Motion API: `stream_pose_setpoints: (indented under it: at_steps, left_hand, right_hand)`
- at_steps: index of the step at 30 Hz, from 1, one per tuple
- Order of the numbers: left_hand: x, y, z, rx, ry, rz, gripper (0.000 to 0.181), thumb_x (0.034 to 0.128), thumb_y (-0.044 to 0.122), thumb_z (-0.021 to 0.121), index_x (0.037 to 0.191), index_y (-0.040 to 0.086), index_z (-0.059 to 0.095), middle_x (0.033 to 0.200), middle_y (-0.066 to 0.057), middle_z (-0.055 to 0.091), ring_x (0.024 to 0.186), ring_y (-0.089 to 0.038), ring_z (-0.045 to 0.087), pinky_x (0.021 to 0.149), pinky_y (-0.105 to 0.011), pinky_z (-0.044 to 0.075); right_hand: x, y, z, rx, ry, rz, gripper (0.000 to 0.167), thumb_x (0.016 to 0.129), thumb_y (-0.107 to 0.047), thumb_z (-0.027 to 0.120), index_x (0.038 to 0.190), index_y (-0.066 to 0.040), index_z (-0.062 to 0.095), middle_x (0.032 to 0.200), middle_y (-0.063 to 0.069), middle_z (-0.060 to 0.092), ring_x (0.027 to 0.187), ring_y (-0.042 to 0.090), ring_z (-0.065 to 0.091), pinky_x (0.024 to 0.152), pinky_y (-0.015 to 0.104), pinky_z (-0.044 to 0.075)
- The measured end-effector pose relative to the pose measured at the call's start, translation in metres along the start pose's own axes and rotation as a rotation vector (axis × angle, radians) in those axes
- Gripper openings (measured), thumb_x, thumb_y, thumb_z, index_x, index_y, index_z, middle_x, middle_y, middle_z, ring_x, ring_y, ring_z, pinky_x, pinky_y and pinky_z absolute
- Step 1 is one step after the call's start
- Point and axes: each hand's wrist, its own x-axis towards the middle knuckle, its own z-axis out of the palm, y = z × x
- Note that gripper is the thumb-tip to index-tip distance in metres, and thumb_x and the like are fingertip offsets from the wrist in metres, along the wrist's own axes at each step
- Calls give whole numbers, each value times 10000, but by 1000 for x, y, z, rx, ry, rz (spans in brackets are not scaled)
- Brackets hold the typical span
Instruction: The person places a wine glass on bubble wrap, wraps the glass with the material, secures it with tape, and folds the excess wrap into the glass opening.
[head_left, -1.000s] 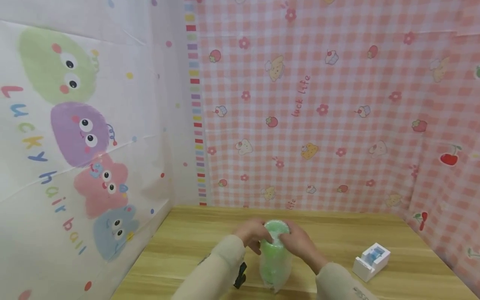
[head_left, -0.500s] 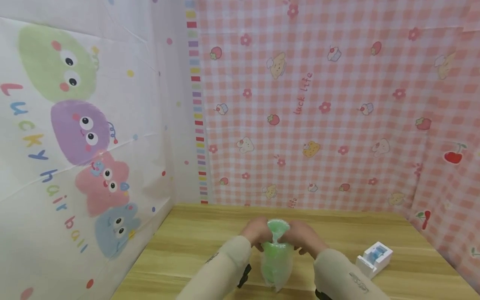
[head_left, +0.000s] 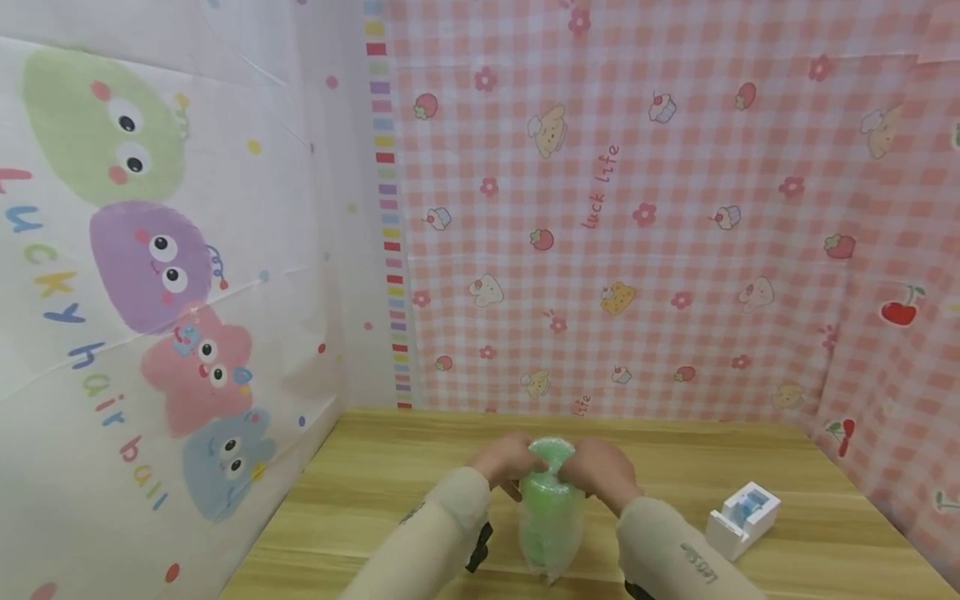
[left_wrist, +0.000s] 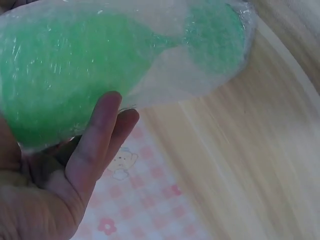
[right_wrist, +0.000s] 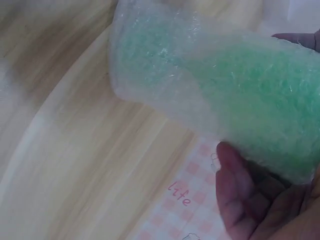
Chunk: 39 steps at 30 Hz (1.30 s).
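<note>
A pale green thing wrapped in bubble wrap, shaped like a goblet, stands between both hands above the table. In the wrist views its green body narrows to a stem-like waist, then widens into a flat end; the wrap blurs its details. Near the bundle's upper rim, my left hand grips the left side, thumb over the top. Opposite it, my right hand grips the right side, thumb also pressing in at the top. From below, left fingers and right fingers lie along the wrap.
On the right of the wooden table stands a white tape dispenser with a blue roll. A pink checked cloth hangs behind, and a white printed sheet hangs at the left.
The right hand has turned inward over the rim, its forearm shifting slightly left. Both hands stay on the bundle, which remains in nearly the same place. The head view shifts slightly.
</note>
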Motion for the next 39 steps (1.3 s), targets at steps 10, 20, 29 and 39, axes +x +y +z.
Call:
stream_pose_setpoints:
  at_steps: [10,20,29,39]
  left_hand:
    - [4,8,7,154,148,-5,175,814,-68,707,968,-66,622,826,-154,607,629,-276,626,501,-358,572]
    - [-7,6,-1,22,28,18,163,843,48,667,996,-3,642,873,-105,626,750,-295,638,611,-444,593]
    - [-7,7,0,-114,-74,-30,324,856,69,742,1160,17,643,1024,-116,653,925,-365,657,650,-497,594]
    - [-1,8,10,48,72,-26,192,844,-36,707,1020,-28,631,895,-129,611,776,-329,645,534,-417,587]
  right_hand:
    - [5,10,-7,185,-142,-77,229,946,-249,606,918,-30,666,819,78,653,724,276,649,643,455,549]
    - [3,6,-3,70,-26,-48,213,898,-179,590,719,-64,609,675,72,601,618,244,603,527,312,480]
    - [3,8,0,49,11,-49,207,875,-177,592,702,-67,619,656,61,596,611,242,600,514,314,487]
    - [2,9,2,29,21,-64,205,898,-189,591,739,-66,627,677,55,593,623,237,594,526,331,491]
